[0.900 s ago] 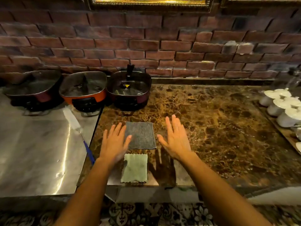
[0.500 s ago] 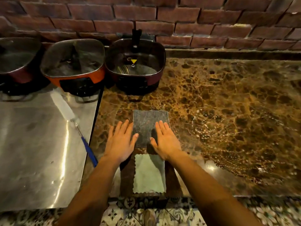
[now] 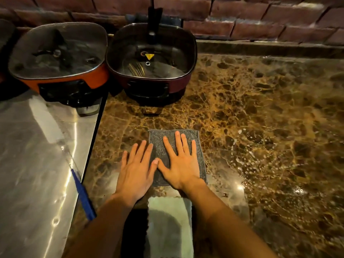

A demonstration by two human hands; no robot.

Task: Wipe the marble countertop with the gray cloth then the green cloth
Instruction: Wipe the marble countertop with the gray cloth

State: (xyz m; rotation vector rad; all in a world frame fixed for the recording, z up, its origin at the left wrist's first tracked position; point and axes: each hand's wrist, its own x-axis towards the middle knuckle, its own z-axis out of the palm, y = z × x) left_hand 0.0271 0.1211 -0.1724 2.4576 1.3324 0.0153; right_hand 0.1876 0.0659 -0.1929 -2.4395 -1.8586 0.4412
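A square gray cloth (image 3: pixel 160 140) lies flat on the brown marble countertop (image 3: pixel 260 118). My right hand (image 3: pixel 180 162) rests palm down on the cloth with fingers spread, covering most of it. My left hand (image 3: pixel 136 168) lies flat on the marble just left of the cloth, its thumb and forefinger touching the cloth's left edge. A pale green cloth (image 3: pixel 169 226) lies between my forearms near the counter's front edge, partly shadowed.
Two lidded electric pans stand at the back: an orange one (image 3: pixel 57 60) and a maroon one (image 3: pixel 151 58). A steel surface (image 3: pixel 28 155) adjoins on the left, with a blue-handled tool (image 3: pixel 82 194) on it. A brick wall (image 3: pixel 260 17) runs behind.
Both hands came down from hovering either side of the gray cloth. My right hand has slid fully onto it. The view has moved closer and lower.
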